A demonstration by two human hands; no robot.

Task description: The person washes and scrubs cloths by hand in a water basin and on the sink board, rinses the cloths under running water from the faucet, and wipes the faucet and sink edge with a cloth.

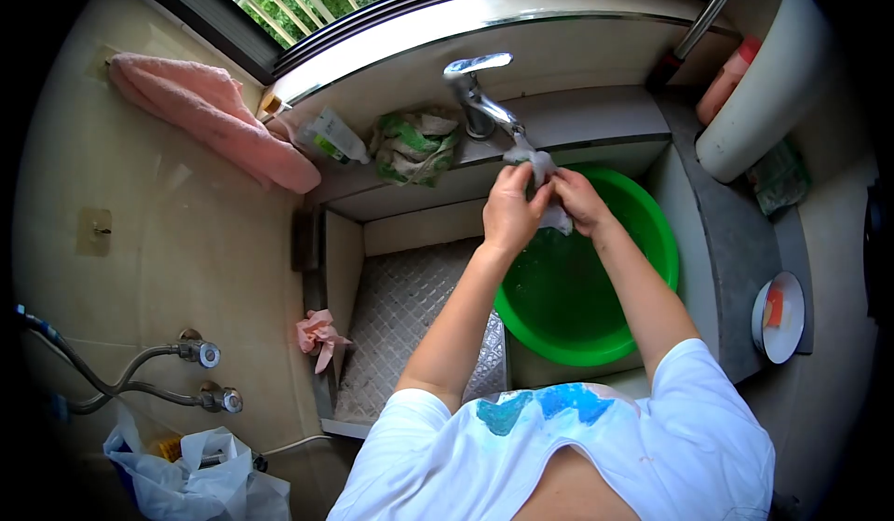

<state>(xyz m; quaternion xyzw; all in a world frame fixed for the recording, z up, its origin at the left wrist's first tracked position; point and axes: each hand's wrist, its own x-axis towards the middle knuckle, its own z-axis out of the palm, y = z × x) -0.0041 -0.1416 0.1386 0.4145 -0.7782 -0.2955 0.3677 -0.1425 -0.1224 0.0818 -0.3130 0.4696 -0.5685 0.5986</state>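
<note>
Under the chrome faucet (480,102), a small wet white cloth (556,216) hangs between my two hands. My left hand (511,212) pinches it from the left side, fingers closed. From the right side my right hand (579,201) grips the same cloth. Part of the cloth is bunched right at the spout, above my fingers. Below both hands sits a green basin (664,242) in the sink, with water in it. My fingers cover the middle of the cloth.
Left of the faucet lie a green and white rag (415,147) and a white tube (339,135). A pink towel (205,116) hangs at the left wall. A ridged washboard (396,311) adjoins the basin. On the right ledge stands a white bowl (790,321).
</note>
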